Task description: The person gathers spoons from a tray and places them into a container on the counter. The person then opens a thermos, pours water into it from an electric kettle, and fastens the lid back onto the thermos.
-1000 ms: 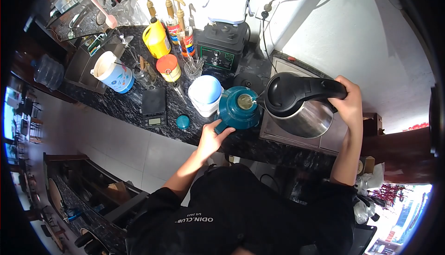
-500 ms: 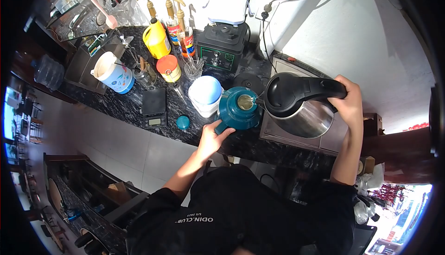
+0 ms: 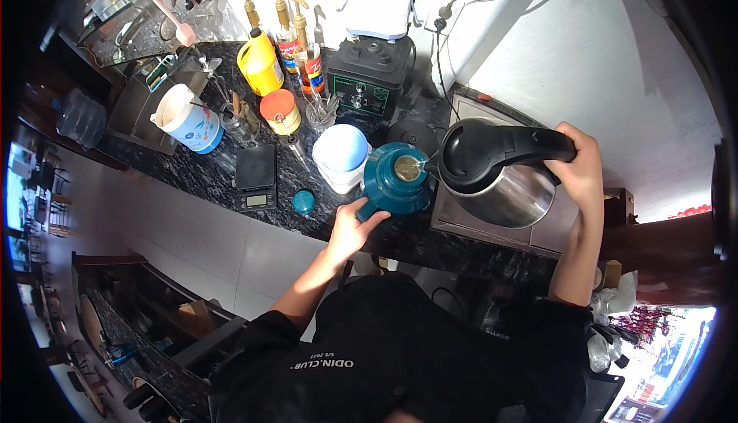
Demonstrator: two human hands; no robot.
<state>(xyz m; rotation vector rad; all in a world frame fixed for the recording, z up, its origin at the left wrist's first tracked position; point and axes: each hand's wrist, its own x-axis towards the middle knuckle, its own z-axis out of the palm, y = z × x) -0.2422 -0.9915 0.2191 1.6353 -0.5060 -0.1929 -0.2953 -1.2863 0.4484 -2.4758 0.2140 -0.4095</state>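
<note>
My right hand [image 3: 576, 160] grips the black handle of a steel electric kettle [image 3: 511, 200], held tilted with its spout to the left. Water runs from the spout into the open mouth of a teal thermos jug [image 3: 390, 192]. Closed around the jug's handle is my left hand [image 3: 352, 227], at the counter's front edge. A small teal lid [image 3: 304, 202] lies on the counter left of the jug. Just behind the jug stands a white tub with a blue lid [image 3: 340, 148]. The jug's base is hidden from above.
A black digital scale [image 3: 256, 177] lies to the left. Behind are a red-lidded can [image 3: 280, 112], a yellow jug [image 3: 260, 66], pump bottles [image 3: 310, 69] and a black blender base [image 3: 369, 77]. A blue-and-white pitcher [image 3: 188, 119] stands by the sink [image 3: 142, 119].
Almost nothing differs. Both hands keep their holds, and water still flows from the kettle into the thermos jug.
</note>
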